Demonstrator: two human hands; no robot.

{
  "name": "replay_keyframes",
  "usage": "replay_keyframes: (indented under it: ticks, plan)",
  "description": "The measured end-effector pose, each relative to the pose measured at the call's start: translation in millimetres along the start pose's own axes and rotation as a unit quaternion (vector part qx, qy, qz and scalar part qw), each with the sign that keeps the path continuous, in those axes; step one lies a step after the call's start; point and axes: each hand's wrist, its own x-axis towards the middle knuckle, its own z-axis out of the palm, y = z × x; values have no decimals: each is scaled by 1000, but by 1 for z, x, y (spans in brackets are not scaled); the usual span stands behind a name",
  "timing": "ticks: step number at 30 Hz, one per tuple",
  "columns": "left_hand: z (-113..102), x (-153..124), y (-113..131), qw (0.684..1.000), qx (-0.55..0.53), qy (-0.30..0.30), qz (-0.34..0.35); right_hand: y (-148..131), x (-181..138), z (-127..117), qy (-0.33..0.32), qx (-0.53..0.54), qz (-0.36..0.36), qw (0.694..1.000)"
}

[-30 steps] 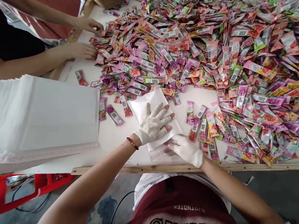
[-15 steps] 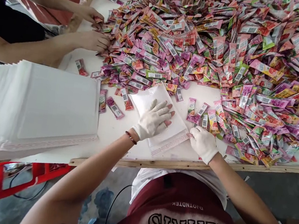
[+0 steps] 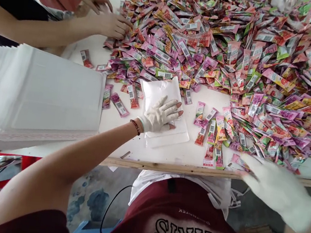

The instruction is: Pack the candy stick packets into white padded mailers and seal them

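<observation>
My left hand (image 3: 163,115), in a white glove with bare fingertips, lies spread flat on a filled white plastic mailing bag (image 3: 163,90). The bag's lower edge lies towards me, its flap smooth and without visible print. Off to the right, my gloved right hand (image 3: 274,189) is over the table's front edge, away from the bag. Its fingers are smeared by motion, so I cannot tell whether they hold anything. Closest to it is a pink sachet (image 3: 239,161). Several loose sachets (image 3: 211,131) lie between the bag and that hand.
A large heap of colourful sachets (image 3: 211,43) covers the back and right of the table. At left stands a stack of white mailing bags (image 3: 61,92). Another person's hands (image 3: 113,25) reach into the heap from the left. A wooden strip (image 3: 166,167) edges the table.
My right hand has let go of the bag's edge and swung right and towards me. The pink-printed strip no longer shows on the bag. My left hand has stayed on it.
</observation>
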Motion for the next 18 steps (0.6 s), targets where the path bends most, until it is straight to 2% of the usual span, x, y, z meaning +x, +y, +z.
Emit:
replay_keyframes:
  ticks: [4, 6, 8, 13, 15, 18]
  plan:
    - [6, -19, 35, 995, 54, 44, -72, -48, 93, 64, 4, 48, -196, 979]
    - [12, -38, 50, 992, 45, 42, -113, -67, 127, 91, -3, 20, -237, 971]
    - [16, -63, 58, 991, 11, 40, -130, -74, 144, 107, -5, -6, -242, 970]
    - [16, -115, 56, 984, -61, 69, -150, -59, 156, 113, -4, 2, -248, 969]
    - [11, -121, 51, 977, -97, 83, -172, -53, 164, 109, -2, 23, -238, 971]
    - [1, -117, 41, 956, -138, 92, -241, -52, 183, 100, -4, 79, -193, 978]
